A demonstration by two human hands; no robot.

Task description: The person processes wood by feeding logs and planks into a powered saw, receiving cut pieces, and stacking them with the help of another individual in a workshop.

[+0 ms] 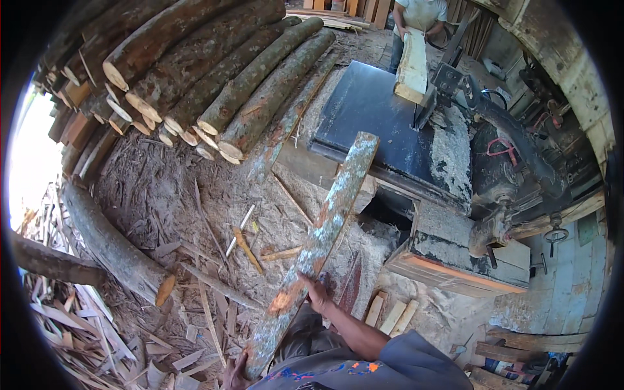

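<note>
A long bark-faced board (335,208), mottled brown, grey and pale blue-green, slants up from the lower middle toward the saw table. My left hand (235,367) is closed on its lower end at the bottom edge of the view. My right hand (317,296) grips its right edge farther up, fingers partly hidden by the wood. Beyond the board's far end stands a dark metal saw table (361,107) with sawdust on it. A co-worker (419,14) at the far side holds a pale slab (411,62) resting at the saw.
Stacked logs (247,91) fill the upper left, with a loose curved log (110,231) and wood scraps (75,325) below them. Machinery (520,162) and a sawdust-covered wooden box (461,273) stand at the right. Short offcuts (393,317) lie on the dusty floor by my right forearm.
</note>
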